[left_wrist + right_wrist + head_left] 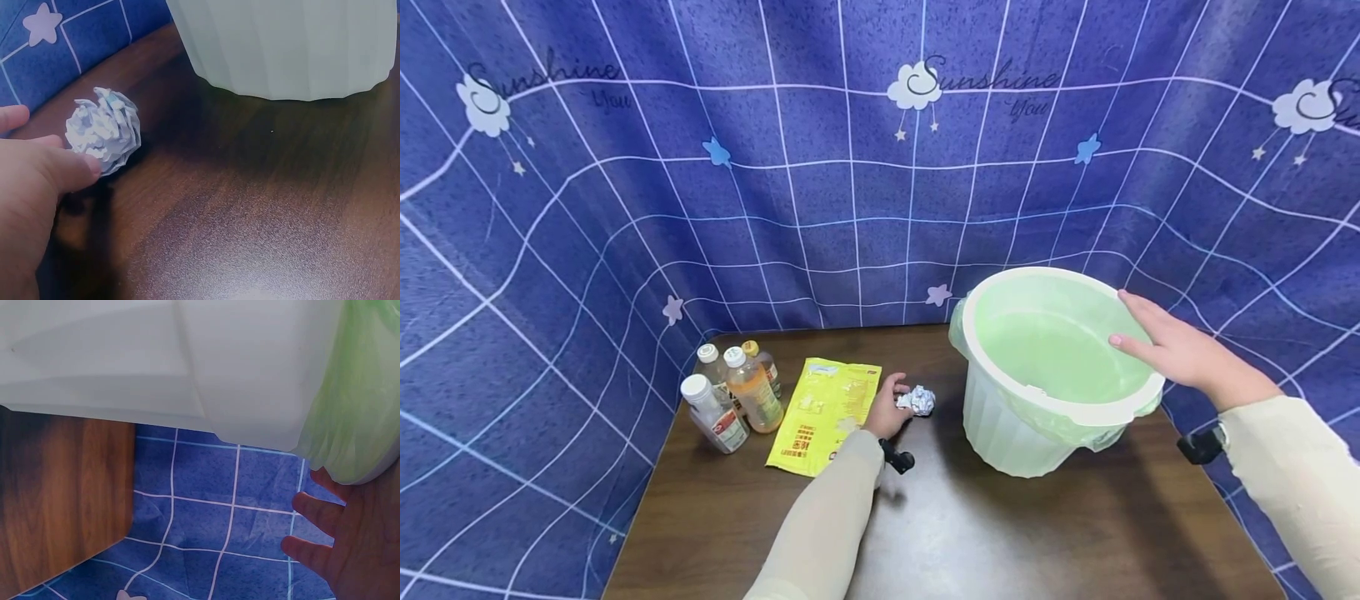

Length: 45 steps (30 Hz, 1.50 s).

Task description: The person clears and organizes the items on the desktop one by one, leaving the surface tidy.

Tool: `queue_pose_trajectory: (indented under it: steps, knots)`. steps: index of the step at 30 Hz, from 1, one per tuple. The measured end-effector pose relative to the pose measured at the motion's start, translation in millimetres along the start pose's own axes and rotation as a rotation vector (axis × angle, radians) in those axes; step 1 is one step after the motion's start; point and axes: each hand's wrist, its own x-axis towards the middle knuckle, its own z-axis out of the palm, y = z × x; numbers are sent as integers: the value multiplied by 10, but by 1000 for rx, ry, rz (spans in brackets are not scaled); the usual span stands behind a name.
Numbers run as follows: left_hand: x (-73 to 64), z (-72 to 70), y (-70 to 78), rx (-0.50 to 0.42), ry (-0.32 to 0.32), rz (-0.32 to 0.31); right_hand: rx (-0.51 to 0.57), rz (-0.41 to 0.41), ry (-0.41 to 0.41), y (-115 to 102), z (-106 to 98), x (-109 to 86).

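A crumpled ball of silvery-white paper (917,401) lies on the brown table (940,517), left of the bin. My left hand (887,408) is at the ball's left side. In the left wrist view its thumb (78,172) overlaps the ball's lower edge, while another fingertip (14,117) stands apart at the far left. On the right is a pale bin (1015,433) lined with a translucent green bag (1037,350). My right hand (1180,354) rests at the bin's right rim, its thumb over the opening. The right wrist view shows spread fingers (319,512) outside the rim.
A yellow packet (823,417) lies flat left of my left hand. Several capped bottles (752,387) stand together at the table's left edge. A blue gridded curtain (850,183) hangs behind and along both sides.
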Motion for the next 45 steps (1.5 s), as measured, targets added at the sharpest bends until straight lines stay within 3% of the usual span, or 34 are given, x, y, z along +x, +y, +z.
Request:
queue_pose_trajectory:
  steps: [7,12,18,33,45]
  knots:
    - [-10,-17,-35,2,12,-58,-1,2,-7,12,16,22]
    - [-16,-47,-11,-23,14,-67,-4,8,-15,6,10,22]
    - [26,-145,160,-59,18,-17,9,7,-14,-22,-11,9]
    - [207,-418,580,-87,86,-22,24,5,-13,-37,-7,1]
    - [341,-605,848,-106,153,26,24,-5,-1,-20,2,8]
